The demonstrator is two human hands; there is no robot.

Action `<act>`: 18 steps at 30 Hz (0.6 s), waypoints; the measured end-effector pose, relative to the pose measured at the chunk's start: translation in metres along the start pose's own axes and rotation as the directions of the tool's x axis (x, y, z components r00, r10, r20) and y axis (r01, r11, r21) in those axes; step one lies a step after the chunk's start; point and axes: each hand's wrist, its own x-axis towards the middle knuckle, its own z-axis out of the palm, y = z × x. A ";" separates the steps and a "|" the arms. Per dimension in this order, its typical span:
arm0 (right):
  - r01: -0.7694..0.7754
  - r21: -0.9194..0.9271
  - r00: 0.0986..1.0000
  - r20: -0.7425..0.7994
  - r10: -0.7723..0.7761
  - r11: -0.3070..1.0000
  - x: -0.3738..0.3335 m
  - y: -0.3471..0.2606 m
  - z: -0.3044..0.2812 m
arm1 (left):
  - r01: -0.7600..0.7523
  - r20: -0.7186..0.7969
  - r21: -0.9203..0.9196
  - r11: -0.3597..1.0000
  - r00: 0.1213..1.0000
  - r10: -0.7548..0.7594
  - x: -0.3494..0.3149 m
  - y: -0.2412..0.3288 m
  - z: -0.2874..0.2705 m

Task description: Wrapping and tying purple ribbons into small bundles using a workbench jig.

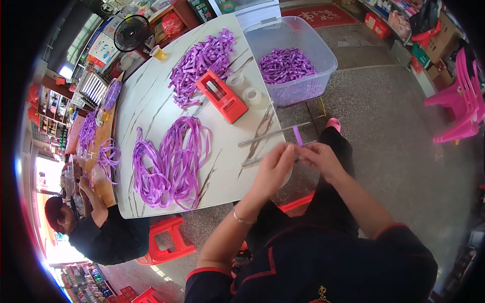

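Note:
Two thin metal rods (265,135) stick out past the right edge of the marble-patterned table. A band of purple ribbon (297,135) spans them near their outer ends. At the band's lower end, the fingers of my left hand (274,165) are pinched together on the ribbon. Close against them, my right hand (322,158) also pinches there, thumb and fingers closed. The fingertips hide the exact hold. Two looped bundles of long purple ribbon (186,161) lie on the table to the left. Farther back is a pile of short purple ribbon pieces (202,65).
A red tape dispenser (222,97) stands mid-table beside small clear cups (251,95). Beyond the table's right edge, a clear plastic bin (313,83) holds many purple pieces. A seated person (101,227) works at the left. Red stools (169,240) and pink chairs (457,106) stand around.

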 end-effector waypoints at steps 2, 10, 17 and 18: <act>0.016 0.016 1.000 0.002 -0.016 1.000 -0.001 0.000 0.001 | 0.168 0.096 -0.266 0.949 0.984 -0.147 -0.020 -0.001 0.009; 0.039 0.004 0.999 0.027 -0.039 0.999 -0.001 -0.001 -0.001 | 0.447 0.272 -0.806 0.389 0.862 -0.428 -0.022 -0.010 0.035; 0.070 -0.058 0.998 0.007 -0.070 0.996 -0.004 -0.011 0.001 | 0.437 0.422 -0.898 0.056 0.890 -0.173 -0.012 -0.023 0.027; 0.078 -0.069 0.997 -0.001 -0.079 0.995 -0.004 -0.012 0.001 | 0.437 0.423 -0.898 0.055 0.890 -0.172 -0.012 -0.024 0.026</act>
